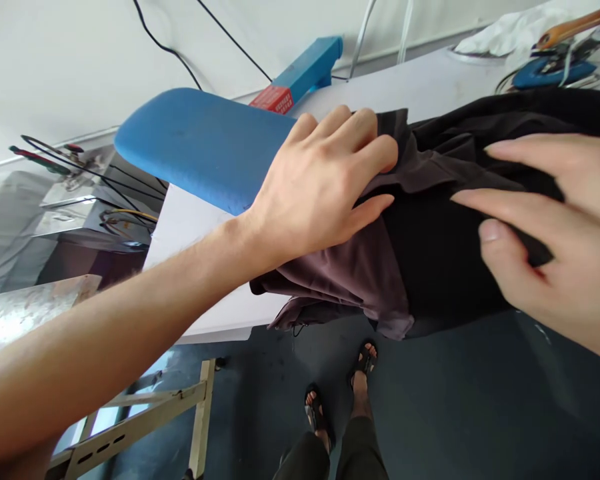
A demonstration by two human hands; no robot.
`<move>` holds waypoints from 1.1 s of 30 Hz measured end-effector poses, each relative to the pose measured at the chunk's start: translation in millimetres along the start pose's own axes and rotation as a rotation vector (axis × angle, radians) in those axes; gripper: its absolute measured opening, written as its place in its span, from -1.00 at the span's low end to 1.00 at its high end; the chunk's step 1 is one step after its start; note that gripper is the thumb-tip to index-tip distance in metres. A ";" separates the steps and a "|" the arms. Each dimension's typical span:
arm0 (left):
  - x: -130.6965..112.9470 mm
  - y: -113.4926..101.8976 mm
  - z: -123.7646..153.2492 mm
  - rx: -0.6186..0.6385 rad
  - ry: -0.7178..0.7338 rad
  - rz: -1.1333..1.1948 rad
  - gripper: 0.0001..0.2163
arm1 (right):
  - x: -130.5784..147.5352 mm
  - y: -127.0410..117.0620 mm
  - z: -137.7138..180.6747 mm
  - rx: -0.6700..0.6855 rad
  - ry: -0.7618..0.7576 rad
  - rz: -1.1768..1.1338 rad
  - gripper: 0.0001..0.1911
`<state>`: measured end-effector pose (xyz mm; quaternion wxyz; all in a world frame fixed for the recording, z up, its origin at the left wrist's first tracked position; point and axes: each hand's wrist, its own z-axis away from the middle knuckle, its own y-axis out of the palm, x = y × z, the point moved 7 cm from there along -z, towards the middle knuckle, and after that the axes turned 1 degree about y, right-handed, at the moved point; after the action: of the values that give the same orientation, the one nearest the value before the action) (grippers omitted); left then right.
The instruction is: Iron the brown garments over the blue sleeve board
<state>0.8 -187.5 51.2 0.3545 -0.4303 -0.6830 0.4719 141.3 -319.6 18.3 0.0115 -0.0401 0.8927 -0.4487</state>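
A dark brown and black garment [430, 253] is pulled over the end of a blue padded ironing arm [200, 143] and hangs over the edge of the white ironing table [190, 220]. My left hand [325, 183] lies on the garment's brown edge where it meets the blue pad, its fingers curled and bunching the cloth. Further right, my right hand [545, 227] rests on the black part with its fingers stretched out flat and thumb spread. Nothing is lifted off the board.
A blue steam iron [555, 70] with a wooden handle sits at the table's far right beside white cloth [510, 30]. A blue and red bar [300, 73] lies behind the pad. Metal boxes with cables [80, 200] stand left. My sandalled feet [340, 393] are on the dark floor.
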 end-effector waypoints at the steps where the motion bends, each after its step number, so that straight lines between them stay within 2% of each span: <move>1: -2.4 2.0 -3.9 0.022 0.012 -0.013 -0.83 | 6.4 1.2 -2.1 0.001 -0.069 -0.017 -0.65; 2: -4.4 4.7 -8.3 0.043 0.019 -0.039 -0.85 | 11.4 2.9 -4.2 0.011 -0.120 -0.033 -0.63; 4: -7.0 10.0 -17.1 0.049 0.026 -0.073 -0.90 | 14.6 7.9 -8.4 0.053 -0.131 -0.044 -0.62; 7: -5.0 11.3 -24.7 -0.070 0.011 0.021 -0.87 | 16.7 15.3 -11.4 0.112 -0.121 -0.046 -0.58; 11: 5.1 11.1 -21.0 -0.211 -0.036 0.171 -0.89 | 16.6 22.8 -10.6 0.147 -0.114 -0.024 -0.46; 14: 9.7 13.7 -16.6 -0.225 -0.040 0.209 -0.91 | 13.9 27.6 -8.8 0.185 -0.085 0.010 -0.42; 19: 13.9 15.5 -13.1 -0.264 0.003 0.261 -0.82 | 10.1 30.5 -6.4 0.231 -0.018 0.013 -0.38; 28: 11.6 17.5 -12.4 -0.241 -0.007 0.221 -0.82 | 9.1 31.6 -7.4 0.251 0.035 0.012 -0.39; 33: 8.0 14.6 -13.2 -0.261 -0.012 0.158 -0.87 | 17.6 16.4 -6.1 0.169 0.030 -0.038 -0.54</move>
<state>13.2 -172.9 41.9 0.2532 -0.5222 -0.7048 0.4080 122.4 -306.4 9.2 -0.0071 -0.0493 0.8508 -0.5231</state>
